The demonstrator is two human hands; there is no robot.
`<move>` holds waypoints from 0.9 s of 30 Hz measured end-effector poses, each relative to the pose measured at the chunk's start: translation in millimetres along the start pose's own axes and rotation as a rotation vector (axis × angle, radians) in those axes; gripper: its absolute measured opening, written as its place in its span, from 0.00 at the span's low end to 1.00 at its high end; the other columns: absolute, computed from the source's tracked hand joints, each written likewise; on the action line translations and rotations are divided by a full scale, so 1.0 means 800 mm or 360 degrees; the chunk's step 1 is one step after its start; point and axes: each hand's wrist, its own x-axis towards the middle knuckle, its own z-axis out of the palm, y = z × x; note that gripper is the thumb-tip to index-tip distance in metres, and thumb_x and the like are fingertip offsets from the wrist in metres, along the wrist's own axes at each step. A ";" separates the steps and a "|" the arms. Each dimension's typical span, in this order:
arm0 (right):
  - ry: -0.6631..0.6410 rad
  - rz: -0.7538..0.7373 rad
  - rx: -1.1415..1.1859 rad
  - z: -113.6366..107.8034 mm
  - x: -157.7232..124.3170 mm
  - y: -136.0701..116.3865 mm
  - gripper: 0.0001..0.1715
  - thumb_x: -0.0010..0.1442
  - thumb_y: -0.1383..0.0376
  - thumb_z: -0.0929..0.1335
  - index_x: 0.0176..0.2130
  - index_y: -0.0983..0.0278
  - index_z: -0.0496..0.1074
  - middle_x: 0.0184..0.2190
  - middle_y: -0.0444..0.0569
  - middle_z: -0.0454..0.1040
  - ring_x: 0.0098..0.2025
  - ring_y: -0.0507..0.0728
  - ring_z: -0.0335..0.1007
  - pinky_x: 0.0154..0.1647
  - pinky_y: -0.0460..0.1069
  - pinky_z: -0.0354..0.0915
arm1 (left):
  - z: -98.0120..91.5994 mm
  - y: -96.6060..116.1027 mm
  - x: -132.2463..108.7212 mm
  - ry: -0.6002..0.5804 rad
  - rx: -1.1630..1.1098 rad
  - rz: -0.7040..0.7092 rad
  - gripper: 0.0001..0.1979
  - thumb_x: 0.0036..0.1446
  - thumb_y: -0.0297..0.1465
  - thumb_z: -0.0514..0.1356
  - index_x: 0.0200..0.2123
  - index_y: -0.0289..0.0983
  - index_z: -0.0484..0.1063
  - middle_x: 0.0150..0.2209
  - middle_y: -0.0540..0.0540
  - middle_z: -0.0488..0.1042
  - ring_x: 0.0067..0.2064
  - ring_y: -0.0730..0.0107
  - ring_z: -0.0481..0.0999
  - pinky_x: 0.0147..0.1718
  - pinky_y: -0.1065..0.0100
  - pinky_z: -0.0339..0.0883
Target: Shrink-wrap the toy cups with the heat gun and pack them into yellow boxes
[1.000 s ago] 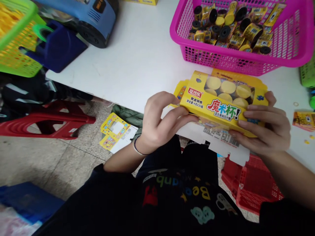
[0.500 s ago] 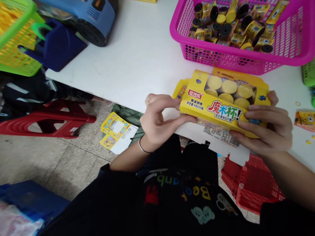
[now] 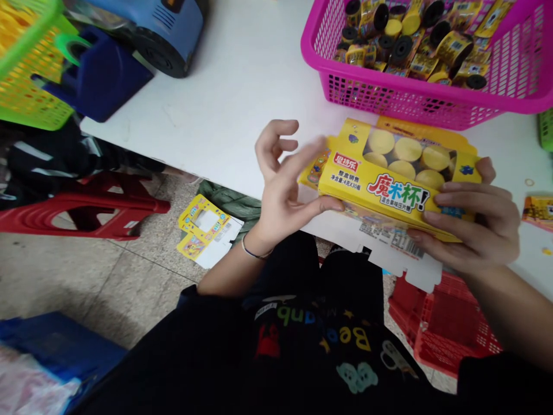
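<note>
A yellow candy box (image 3: 367, 184) is tilted at the table's front edge, its clear window showing several yellow-lidded candy cups (image 3: 408, 148). My right hand (image 3: 479, 216) grips the box's right end, fingers across the front and thumb at the top corner. At the left end, a side flap (image 3: 314, 167) sticks out. My left hand (image 3: 285, 178) has its fingers spread; the thumb touches the lower left corner and the blurred index finger is by the flap. White printed flaps (image 3: 389, 248) hang below the box.
Behind the box stands a magenta basket (image 3: 401, 106) of small candy cups. A blue tape dispenser (image 3: 108, 80), a green basket (image 3: 34, 104) and a blue machine (image 3: 173, 34) are at the left. On the floor lie a flattened box (image 3: 207, 227), a red stool (image 3: 86, 213) and red baskets (image 3: 453, 323).
My left fingers have opened and lifted off the box's left end, while the thumb stays at its corner. The right hand keeps its hold, and the box hardly moves.
</note>
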 end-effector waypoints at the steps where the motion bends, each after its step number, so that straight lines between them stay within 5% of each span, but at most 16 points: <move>1: -0.0005 -0.0009 0.0004 0.000 0.000 -0.001 0.16 0.57 0.60 0.79 0.46 0.54 0.79 0.42 0.44 0.78 0.47 0.57 0.79 0.66 0.69 0.68 | -0.004 -0.003 0.005 0.0031 0.0066 0.0169 0.24 0.57 0.50 0.70 0.54 0.51 0.74 0.63 0.44 0.68 0.64 0.51 0.71 0.59 0.48 0.71; 3: -0.0014 -0.0044 0.0000 -0.002 -0.002 -0.002 0.14 0.57 0.62 0.79 0.44 0.56 0.80 0.41 0.44 0.79 0.47 0.57 0.79 0.67 0.69 0.67 | -0.011 -0.009 0.014 0.0058 0.0117 0.0528 0.17 0.59 0.49 0.69 0.47 0.50 0.77 0.58 0.47 0.74 0.60 0.55 0.74 0.58 0.48 0.72; 5: -0.0006 -0.0090 -0.0025 -0.004 -0.008 -0.002 0.14 0.55 0.64 0.80 0.42 0.56 0.80 0.40 0.42 0.80 0.47 0.58 0.80 0.68 0.69 0.66 | -0.017 -0.012 0.020 -0.0056 0.0087 0.0658 0.13 0.61 0.48 0.67 0.43 0.49 0.77 0.50 0.50 0.79 0.57 0.58 0.76 0.57 0.47 0.74; 8: -0.0051 -0.0164 -0.0160 -0.006 -0.022 0.002 0.15 0.55 0.71 0.79 0.40 0.54 0.80 0.37 0.38 0.81 0.44 0.55 0.81 0.69 0.66 0.69 | -0.017 -0.008 0.023 -0.0411 -0.0050 0.0427 0.14 0.63 0.49 0.65 0.40 0.47 0.76 0.44 0.50 0.82 0.53 0.60 0.80 0.58 0.46 0.73; 10: -0.0091 -0.0187 -0.0247 -0.004 -0.029 0.005 0.16 0.55 0.74 0.78 0.39 0.54 0.79 0.35 0.36 0.80 0.41 0.53 0.82 0.66 0.63 0.72 | -0.011 0.000 0.023 -0.0491 -0.0144 0.0365 0.16 0.61 0.51 0.66 0.41 0.46 0.77 0.43 0.50 0.82 0.52 0.61 0.81 0.59 0.47 0.73; 15: 0.0110 -0.0142 -0.0209 0.002 -0.010 -0.003 0.14 0.54 0.65 0.80 0.40 0.57 0.79 0.30 0.38 0.75 0.37 0.54 0.79 0.58 0.64 0.77 | 0.008 0.023 0.032 -0.0082 -0.0091 0.0669 0.16 0.58 0.43 0.72 0.46 0.44 0.79 0.36 0.51 0.81 0.46 0.66 0.82 0.55 0.59 0.73; 17: -0.0010 -0.0075 -0.0301 0.000 0.007 -0.018 0.16 0.55 0.65 0.80 0.44 0.59 0.79 0.31 0.40 0.75 0.36 0.54 0.78 0.60 0.64 0.75 | 0.010 0.029 0.039 -0.0036 -0.0029 0.0785 0.13 0.59 0.41 0.71 0.43 0.41 0.80 0.34 0.50 0.81 0.43 0.67 0.82 0.51 0.62 0.73; 20: -0.0440 -0.0049 -0.0628 -0.004 0.026 -0.047 0.13 0.60 0.67 0.77 0.46 0.64 0.79 0.34 0.45 0.78 0.41 0.57 0.79 0.70 0.71 0.62 | 0.007 0.037 0.048 -0.0289 0.0144 0.0777 0.12 0.65 0.43 0.66 0.42 0.42 0.82 0.36 0.49 0.83 0.45 0.68 0.81 0.50 0.64 0.72; 24: -0.0399 -0.0018 -0.0986 0.007 0.034 -0.079 0.18 0.61 0.63 0.77 0.49 0.66 0.78 0.43 0.52 0.82 0.46 0.62 0.80 0.61 0.59 0.72 | -0.016 0.040 0.045 -0.0611 0.0211 0.0639 0.12 0.71 0.40 0.60 0.47 0.44 0.82 0.47 0.48 0.83 0.55 0.70 0.79 0.61 0.68 0.69; 27: -0.0229 -0.0090 -0.1041 0.020 0.034 -0.088 0.17 0.60 0.66 0.77 0.49 0.65 0.78 0.39 0.49 0.83 0.43 0.63 0.81 0.51 0.55 0.76 | -0.068 0.004 0.040 -0.0481 0.0132 0.0402 0.13 0.71 0.37 0.59 0.52 0.40 0.78 0.53 0.45 0.81 0.58 0.69 0.78 0.64 0.66 0.68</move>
